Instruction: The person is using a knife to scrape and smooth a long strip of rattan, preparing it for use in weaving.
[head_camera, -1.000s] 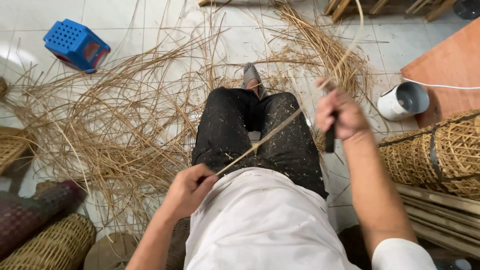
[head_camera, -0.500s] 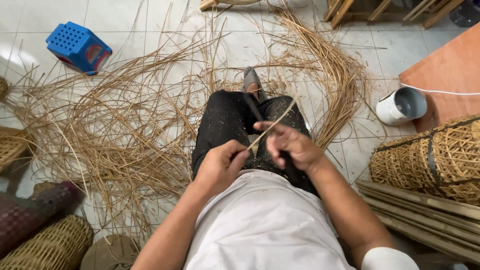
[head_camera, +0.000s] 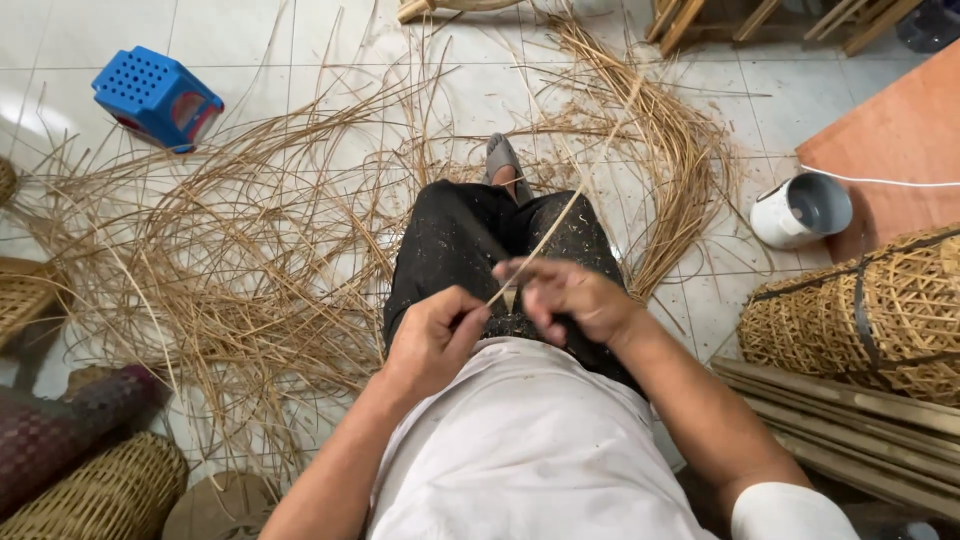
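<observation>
A: Where's the cane strip (head_camera: 548, 232)?
B: Centre of the frame, over the lap, running up and to the right from both hands toward the loose cane (head_camera: 250, 250) spread over the tiled floor (head_camera: 70, 30).
A: And the hands?
B: The left hand (head_camera: 432, 338) pinches the strip's lower end between thumb and fingers. The right hand (head_camera: 570, 298) is curled just beside it, fingers closed on the same strip; whether it also holds a tool, I cannot tell.
A: Around them?
B: A blue plastic stool (head_camera: 155, 97) upper left, a white cup (head_camera: 800, 208) and woven baskets (head_camera: 870, 310) at right.

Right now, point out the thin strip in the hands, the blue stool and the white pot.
thin strip (head_camera: 548, 232), head view, mid-length.
blue stool (head_camera: 150, 92), head view, perforated top.
white pot (head_camera: 790, 215), head view, outer wall.
</observation>
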